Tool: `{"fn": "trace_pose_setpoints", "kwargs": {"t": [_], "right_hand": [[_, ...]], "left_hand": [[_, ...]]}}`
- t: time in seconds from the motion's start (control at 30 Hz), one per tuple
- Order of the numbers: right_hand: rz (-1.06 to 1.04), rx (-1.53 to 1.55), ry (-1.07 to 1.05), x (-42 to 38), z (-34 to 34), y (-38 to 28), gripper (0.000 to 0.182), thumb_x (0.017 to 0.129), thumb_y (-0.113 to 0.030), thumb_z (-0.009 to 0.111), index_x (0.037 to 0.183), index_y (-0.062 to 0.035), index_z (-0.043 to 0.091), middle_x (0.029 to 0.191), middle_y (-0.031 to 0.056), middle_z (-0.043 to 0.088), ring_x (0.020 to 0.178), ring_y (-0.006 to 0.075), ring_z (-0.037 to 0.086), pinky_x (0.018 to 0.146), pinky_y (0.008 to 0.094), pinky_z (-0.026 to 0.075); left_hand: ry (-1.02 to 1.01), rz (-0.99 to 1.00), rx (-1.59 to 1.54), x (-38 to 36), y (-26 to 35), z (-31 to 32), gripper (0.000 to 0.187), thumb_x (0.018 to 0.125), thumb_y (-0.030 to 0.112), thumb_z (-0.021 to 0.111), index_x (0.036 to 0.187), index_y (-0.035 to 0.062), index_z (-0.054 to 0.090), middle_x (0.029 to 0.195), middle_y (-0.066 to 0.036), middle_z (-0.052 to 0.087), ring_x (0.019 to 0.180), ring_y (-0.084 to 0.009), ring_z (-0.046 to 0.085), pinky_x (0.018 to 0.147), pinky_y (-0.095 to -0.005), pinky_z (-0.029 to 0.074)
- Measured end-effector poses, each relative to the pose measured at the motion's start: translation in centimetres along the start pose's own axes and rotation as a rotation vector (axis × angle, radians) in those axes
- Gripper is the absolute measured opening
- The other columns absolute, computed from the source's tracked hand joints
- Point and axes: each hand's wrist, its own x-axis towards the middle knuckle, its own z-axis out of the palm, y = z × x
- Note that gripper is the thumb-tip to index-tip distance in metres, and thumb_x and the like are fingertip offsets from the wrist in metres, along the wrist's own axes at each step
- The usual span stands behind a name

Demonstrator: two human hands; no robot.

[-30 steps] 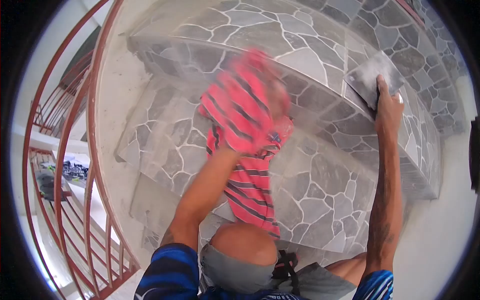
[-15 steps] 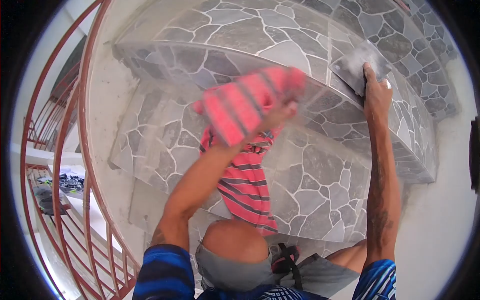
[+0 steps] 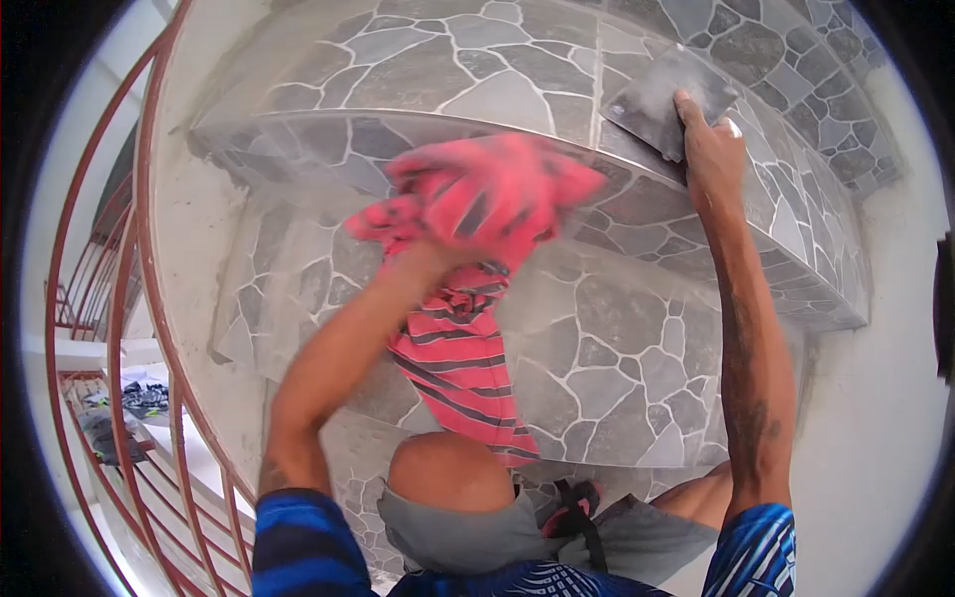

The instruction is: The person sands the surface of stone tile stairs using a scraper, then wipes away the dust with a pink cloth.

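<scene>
A red cloth with dark stripes (image 3: 468, 363) hangs in front of the upper step's edge, its top part blurred by motion and its lower end reaching down beside my knee. My left hand (image 3: 448, 257) is at the cloth's bunched upper part; its fingers are smeared and largely covered by the fabric. On the right, my right hand (image 3: 714, 154) holds a dark, flat square plate (image 3: 665, 99) with a pale dusty smear. That plate rests over the upper step's surface near the edge, my thumb on its top face.
Stone-patterned steps (image 3: 632, 338) with pale joints curve across the view. A red metal railing (image 3: 149, 229) runs down the left, with items beyond it. A pale wall (image 3: 870, 428) stands at the right. My knee (image 3: 453, 473) is at the lower middle.
The cloth's upper part has changed from a flatter spread to a bunched shape, and my left hand has moved left and down in view. The plate and my right hand appear slightly further left and up.
</scene>
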Motion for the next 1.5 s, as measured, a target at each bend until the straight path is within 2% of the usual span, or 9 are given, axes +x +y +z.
{"fn": "trace_pose_setpoints", "kwargs": {"t": [0.2, 0.37, 0.6, 0.83, 0.9, 0.97, 1.1, 1.3, 1.5], "right_hand": [[0.023, 0.180, -0.046, 1.9, 1.6, 2.6, 0.061, 0.083, -0.045, 0.065, 0.090, 0.0157, 0.061, 0.084, 0.0206, 0.066, 0.079, 0.0240, 0.062, 0.074, 0.0372, 0.049], [-0.014, 0.287, -0.077, 2.0, 2.0, 2.7, 0.063, 0.083, -0.045, 0.066, 0.090, 0.0166, 0.059, 0.080, 0.0194, 0.065, 0.076, 0.0234, 0.062, 0.072, 0.0372, 0.049], [0.032, 0.032, -0.034, 1.9, 1.0, 2.2, 0.068, 0.084, -0.050, 0.064, 0.094, 0.0177, 0.061, 0.085, 0.0263, 0.067, 0.082, 0.0300, 0.065, 0.079, 0.0420, 0.049], [0.011, 0.011, -0.031, 2.3, 1.5, 3.2, 0.077, 0.083, -0.059, 0.062, 0.109, 0.0138, 0.063, 0.108, 0.0314, 0.065, 0.104, 0.0385, 0.063, 0.090, 0.0444, 0.045], [-0.090, -0.040, 0.021, 1.3, 1.0, 1.8, 0.084, 0.079, -0.066, 0.065, 0.101, 0.0146, 0.065, 0.093, 0.0235, 0.067, 0.090, 0.0283, 0.061, 0.084, 0.0393, 0.046], [-0.020, -0.286, 0.028, 3.0, 0.5, 3.3, 0.081, 0.080, -0.064, 0.067, 0.100, 0.0146, 0.065, 0.093, 0.0222, 0.067, 0.088, 0.0260, 0.061, 0.080, 0.0353, 0.047], [0.015, -0.183, 0.032, 3.1, 0.9, 3.8, 0.078, 0.081, -0.061, 0.067, 0.101, 0.0145, 0.064, 0.097, 0.0209, 0.066, 0.086, 0.0253, 0.062, 0.078, 0.0337, 0.049], [0.064, 0.186, -0.051, 1.2, 1.3, 1.4, 0.066, 0.082, -0.053, 0.071, 0.100, 0.0094, 0.063, 0.087, 0.0107, 0.064, 0.073, 0.0179, 0.060, 0.062, 0.0307, 0.049], [-0.024, 0.038, 0.008, 1.4, 1.3, 1.8, 0.065, 0.083, -0.052, 0.070, 0.101, 0.0100, 0.064, 0.089, 0.0110, 0.065, 0.076, 0.0159, 0.059, 0.065, 0.0290, 0.048]], "left_hand": [[0.135, -0.146, 0.340, -4.7, -7.4, -5.4, 0.079, 0.088, 0.035, 0.056, 0.146, -0.0092, 0.026, 0.150, -0.033, 0.027, 0.138, -0.0470, 0.027, 0.116, -0.0542, 0.019], [0.134, -0.072, 0.293, -0.4, -3.5, -2.2, 0.076, 0.089, 0.033, 0.054, 0.145, -0.0106, 0.026, 0.150, -0.034, 0.026, 0.139, -0.0479, 0.026, 0.116, -0.0544, 0.018], [0.015, -0.050, 0.306, -3.9, -7.2, -5.0, 0.072, 0.090, 0.030, 0.051, 0.143, -0.0125, 0.027, 0.150, -0.034, 0.024, 0.139, -0.0492, 0.024, 0.116, -0.0548, 0.017], [0.522, -0.339, 0.368, -6.5, -9.7, -4.2, 0.069, 0.091, 0.026, 0.048, 0.142, -0.0144, 0.028, 0.151, -0.035, 0.023, 0.140, -0.0505, 0.021, 0.117, -0.0552, 0.016], [0.683, -0.384, 0.313, -5.2, -8.1, -2.1, 0.068, 0.091, 0.026, 0.047, 0.142, -0.0149, 0.028, 0.151, -0.035, 0.023, 0.140, -0.0508, 0.021, 0.117, -0.0553, 0.015], [0.819, -0.420, 0.254, -3.7, -6.9, -0.7, 0.067, 0.091, 0.025, 0.046, 0.141, -0.0155, 0.028, 0.151, -0.035, 0.022, 0.140, -0.0512, 0.020, 0.117, -0.0554, 0.015], [1.029, -0.485, 0.226, -3.4, -7.9, -1.1, 0.065, 0.092, 0.023, 0.045, 0.141, -0.0166, 0.029, 0.151, -0.035, 0.022, 0.140, -0.0519, 0.019, 0.117, -0.0556, 0.014], [1.231, -0.580, 0.391, -9.5, -16.7, -6.1, 0.062, 0.093, 0.020, 0.042, 0.139, -0.0182, 0.029, 0.152, -0.035, 0.020, 0.141, -0.0530, 0.017, 0.118, -0.0559, 0.013], [1.372, -0.785, 0.353, -15.6, -23.4, -10.5, 0.059, 0.094, 0.017, 0.040, 0.138, -0.0199, 0.030, 0.152, -0.036, 0.019, 0.141, -0.0541, 0.015, 0.118, -0.0562, 0.012]]}}
